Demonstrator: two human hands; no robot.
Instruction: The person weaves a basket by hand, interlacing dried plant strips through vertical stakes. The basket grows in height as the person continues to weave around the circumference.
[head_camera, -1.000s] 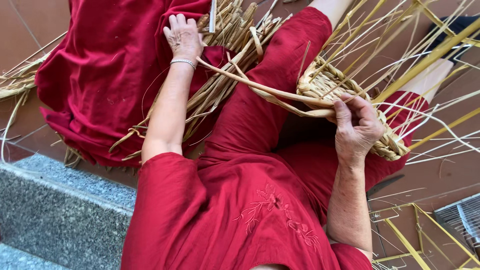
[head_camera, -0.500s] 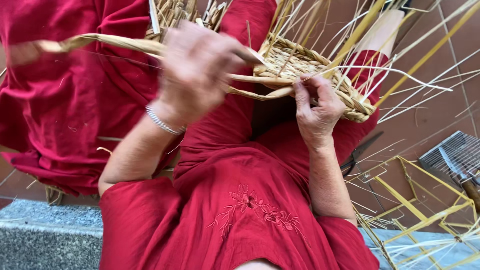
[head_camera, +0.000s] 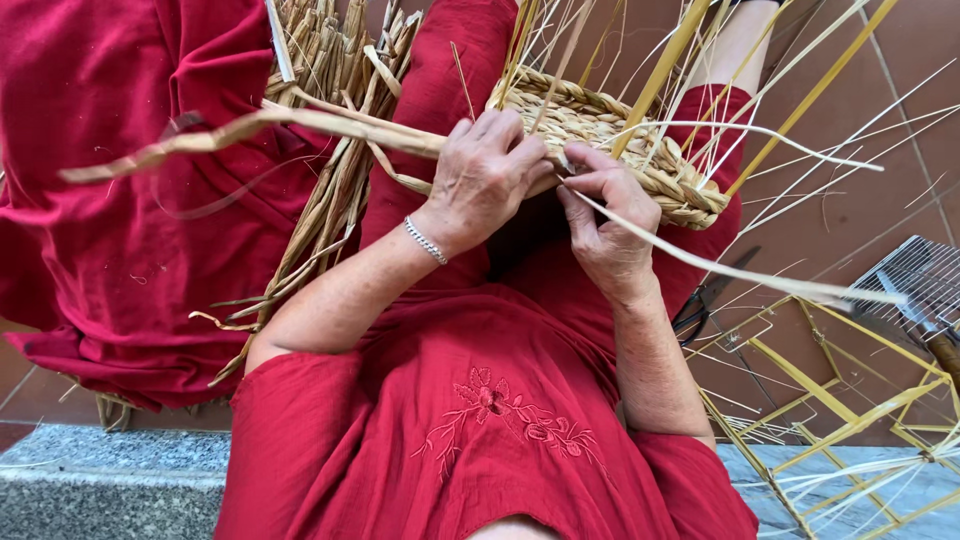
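1. Left hand (head_camera: 485, 175) is curled over the near rim of the half-woven basket (head_camera: 610, 135), fingers bunched and closed around a flat rush strand (head_camera: 250, 125) that trails off to the left over the red cloth (head_camera: 110, 190). There's a silver bracelet (head_camera: 426, 241) on that wrist.
2. Right hand (head_camera: 605, 225) sits just beside it, almost touching, thumb and fingertips pinched on the weave at the rim, where a thin pale strand (head_camera: 740, 275) runs off to the right.
3. The basket rests on the person's lap, on the red dress (head_camera: 480, 420), with loose yellow stakes (head_camera: 665, 70) fanning up and out of it.
4. Handling guess: it looks very light; the woven part seems firm, the free strands springy and easy to kink or snap if bent sharply. I'd grip it by the woven rim, not the stakes.
5. A bundle of dried rushes (head_camera: 330, 190) lies to the left of the knee. Further right sits a wire rack (head_camera: 915, 280), with a stone step (head_camera: 110, 470) at the bottom left.
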